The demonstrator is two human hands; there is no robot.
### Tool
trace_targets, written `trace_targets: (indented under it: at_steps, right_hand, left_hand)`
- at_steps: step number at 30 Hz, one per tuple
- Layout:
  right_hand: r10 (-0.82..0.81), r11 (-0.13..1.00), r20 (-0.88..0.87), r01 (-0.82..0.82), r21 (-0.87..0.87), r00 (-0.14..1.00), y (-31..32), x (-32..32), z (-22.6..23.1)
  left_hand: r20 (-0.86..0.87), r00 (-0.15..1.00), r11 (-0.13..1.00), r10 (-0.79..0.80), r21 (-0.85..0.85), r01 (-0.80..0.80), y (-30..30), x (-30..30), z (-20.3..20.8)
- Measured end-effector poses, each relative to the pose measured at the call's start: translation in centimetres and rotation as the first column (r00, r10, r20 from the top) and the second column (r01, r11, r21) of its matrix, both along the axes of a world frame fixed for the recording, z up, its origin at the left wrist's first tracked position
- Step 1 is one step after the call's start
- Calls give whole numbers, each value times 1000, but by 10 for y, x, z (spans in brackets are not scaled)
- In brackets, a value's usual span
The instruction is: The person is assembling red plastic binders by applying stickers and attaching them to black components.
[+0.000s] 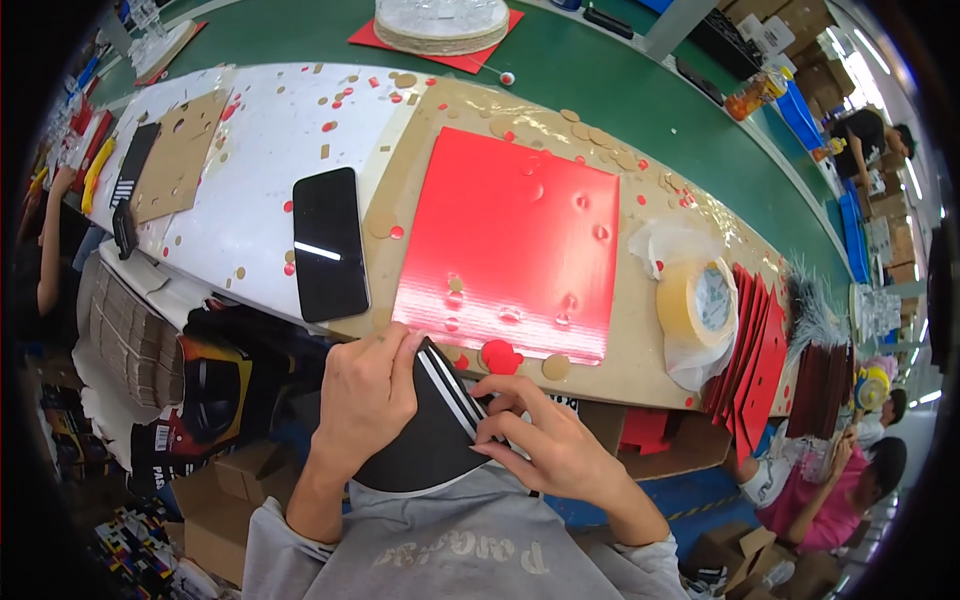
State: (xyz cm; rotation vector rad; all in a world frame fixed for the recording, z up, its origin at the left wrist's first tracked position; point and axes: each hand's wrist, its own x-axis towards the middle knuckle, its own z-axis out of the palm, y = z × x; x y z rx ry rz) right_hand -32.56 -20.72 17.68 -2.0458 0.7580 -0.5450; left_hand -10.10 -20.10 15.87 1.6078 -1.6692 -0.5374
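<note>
Close to my body, below the table's near edge, I hold a black sheet with white stripes (420, 445); its lower edge is curved. My left hand (367, 395) is closed on its upper left part, thumb and fingers pinching the edge. At the right edge, by the stripes, the bent fingers of my right hand (545, 435) grip it. Just beyond my hands, a glossy red square sheet (510, 240) lies flat on brown cardboard (385, 200), with round marks on it and small red and tan discs around. Left of it rests a black smartphone (330, 240).
Rightward stand a tape roll (697, 305) in a crumpled wrapper and a row of red sheets (742, 350). A white round stack (440, 25) sits on the green surface (580, 75) behind. Open cartons (225, 510) are at lower left. Other people work at both sides.
</note>
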Motion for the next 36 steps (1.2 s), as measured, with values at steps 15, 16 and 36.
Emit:
trace_targets:
  at_steps: [15,16,36]
  right_hand:
    - [-354,932,-103,340,-127,930,-124,55,-19]
    - [-341,938,-135,326,-119,930,-124,57,-20]
    - [-685,496,-73,391,-775,725,-212,14,-42]
  left_hand:
    - [130,989,987,-73,-131,90,5,-8,-22]
    - [131,989,990,-75,-106,89,6,-7,-23]
    - [176,977,986,-121,-95,139,10,-7,-25]
